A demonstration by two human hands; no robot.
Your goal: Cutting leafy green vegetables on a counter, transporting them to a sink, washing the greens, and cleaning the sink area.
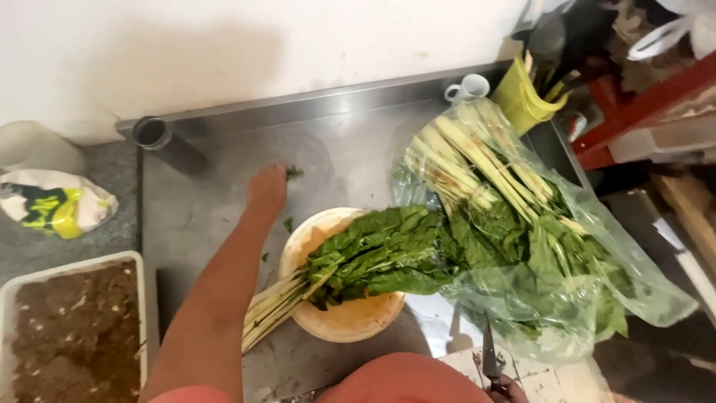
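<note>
My left hand (pixel 268 188) reaches far across the steel table (pixel 209 216), its fingers pinched on a small green leaf scrap (pixel 294 173). Only the edge of my right hand (pixel 509 391) shows at the bottom of the view. It grips a knife (pixel 489 357) whose blade points away from me. Between the hands, a bunch of leafy greens with pale stalks (pixel 373 257) lies across a round tan board (pixel 350 317). To the right, a clear plastic bag (pixel 634 291) holds more of the same greens (pixel 514 216), stalks pointing to the far side.
A white tray of brown crumbly mix (pixel 71 328) sits at the near left, with a crumpled white and yellow bag (pixel 56 205) beyond it. A dark metal cup (pixel 151 133), a white mug (pixel 468 89) and a yellow utensil holder (pixel 522 101) line the back edge. Red shelving (pixel 641 104) stands at the right.
</note>
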